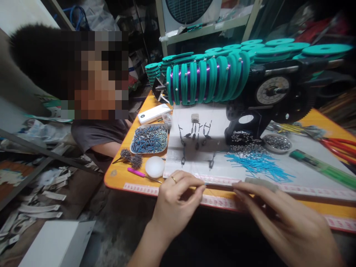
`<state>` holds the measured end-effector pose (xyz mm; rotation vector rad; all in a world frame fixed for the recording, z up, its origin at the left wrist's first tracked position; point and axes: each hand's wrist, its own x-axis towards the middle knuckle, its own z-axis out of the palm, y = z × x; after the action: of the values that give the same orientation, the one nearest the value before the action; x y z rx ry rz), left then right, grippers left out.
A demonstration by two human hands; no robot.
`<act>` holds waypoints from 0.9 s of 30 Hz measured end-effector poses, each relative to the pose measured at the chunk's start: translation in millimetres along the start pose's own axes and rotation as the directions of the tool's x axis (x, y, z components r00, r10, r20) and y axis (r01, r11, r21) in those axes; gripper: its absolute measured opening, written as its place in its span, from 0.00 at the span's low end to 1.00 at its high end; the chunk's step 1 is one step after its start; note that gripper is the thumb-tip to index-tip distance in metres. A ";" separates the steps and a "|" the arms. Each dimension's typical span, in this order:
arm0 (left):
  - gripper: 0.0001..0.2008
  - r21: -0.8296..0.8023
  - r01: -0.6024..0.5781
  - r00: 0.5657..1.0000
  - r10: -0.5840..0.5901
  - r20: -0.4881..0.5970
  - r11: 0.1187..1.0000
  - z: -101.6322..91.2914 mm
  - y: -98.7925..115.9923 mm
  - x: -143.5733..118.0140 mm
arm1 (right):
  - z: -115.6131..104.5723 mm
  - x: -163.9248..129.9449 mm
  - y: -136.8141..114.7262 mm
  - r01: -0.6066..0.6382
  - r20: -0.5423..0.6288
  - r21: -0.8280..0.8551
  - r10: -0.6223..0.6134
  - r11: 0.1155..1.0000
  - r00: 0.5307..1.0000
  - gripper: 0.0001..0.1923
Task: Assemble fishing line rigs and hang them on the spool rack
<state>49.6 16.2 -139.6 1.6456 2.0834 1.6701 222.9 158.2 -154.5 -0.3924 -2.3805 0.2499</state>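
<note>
Above the table's front edge, my left hand [178,196] has its thumb and index finger pinched together; a ring is on one finger. To its right, my right hand [280,218] is also in a pinch, fingertips pointing left. Whatever lies between either pair of fingertips is too fine to make out. A pink-and-white measuring tape [219,202] runs along the edge beneath the hands. Just beyond them, small dark weights on short wires [197,137] rest on a white sheet [178,167]. Thin blue tubes [258,167] are scattered by silvery metal bits [241,142].
Teal spools [205,79] of purple line sit on a rod of a black machine [267,89]. On the left are a tray [132,150] of small blue parts, a white round object [155,167] and a pink-handled tool [136,172]. Red-handled pliers [339,146] lie right. A person [94,129] sits left.
</note>
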 end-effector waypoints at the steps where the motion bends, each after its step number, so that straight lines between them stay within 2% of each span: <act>1: 0.04 0.036 -0.039 0.999 0.038 0.025 0.999 -4.3 -3.7 4.7 | -0.4 -1.2 1.1 -0.026 -0.009 -0.039 0.025 0.999 1.000 0.13; 4: 0.05 0.148 -0.125 0.982 0.102 0.159 0.981 -15.0 -11.5 15.9 | -3.1 -4.6 -1.2 -0.126 -0.072 -0.131 0.117 0.983 0.990 0.17; 7: 0.06 0.222 -0.135 0.953 0.066 0.295 0.966 -21.5 -13.0 21.8 | -6.4 -6.9 -7.4 -0.155 -0.100 -0.142 0.142 0.978 0.985 0.19; 11: 0.07 0.271 -0.138 0.920 0.022 0.392 0.953 -24.8 -10.6 27.8 | -4.2 -1.8 -14.8 0.059 0.024 -0.125 -0.057 0.990 0.998 0.19; 13: 0.07 0.284 -0.152 0.908 0.020 0.418 0.947 -25.4 -9.9 31.1 | 0.4 4.6 -18.8 0.123 0.064 -0.116 -0.116 0.986 0.991 0.17; 19: 0.07 0.298 -0.155 0.879 -0.006 0.477 0.942 -27.8 -9.0 37.5 | 12.7 18.2 -29.2 0.135 0.074 -0.189 -0.123 0.973 0.990 0.18; 27: 0.06 0.283 -0.101 0.873 -0.051 0.484 0.954 -27.4 -8.8 39.8 | 6.8 14.8 -27.6 0.148 0.083 -0.329 -0.127 0.933 0.988 0.20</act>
<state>10.2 25.8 -111.9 1.9240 2.1140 0.8261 202.0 137.0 -142.6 -0.3748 -2.5001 -0.2152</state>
